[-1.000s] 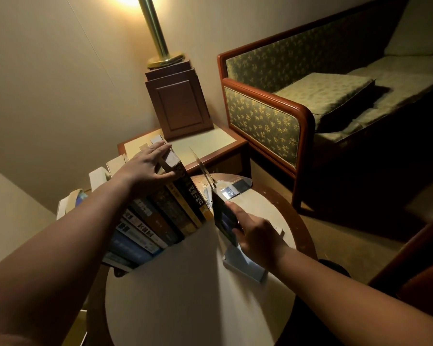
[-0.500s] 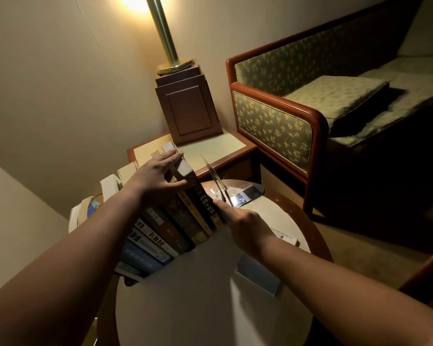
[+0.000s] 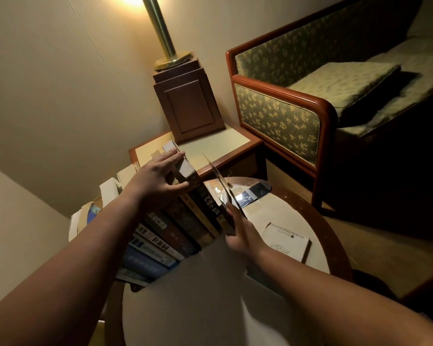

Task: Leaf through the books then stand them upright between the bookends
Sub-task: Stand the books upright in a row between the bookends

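While right hand (image 3: 240,236) meets book row (image 3: 185,221), booklet (image 3: 286,242) lies just beside.

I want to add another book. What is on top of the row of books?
The left hand lies across the tops of the row of books, thumb on a spine. The tops under its palm are hidden.

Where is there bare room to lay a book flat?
Bare: the near tabletop in front of the book row. Also the side table beside the lamp base. Crowded: the far end around the bookend, right hand and card.
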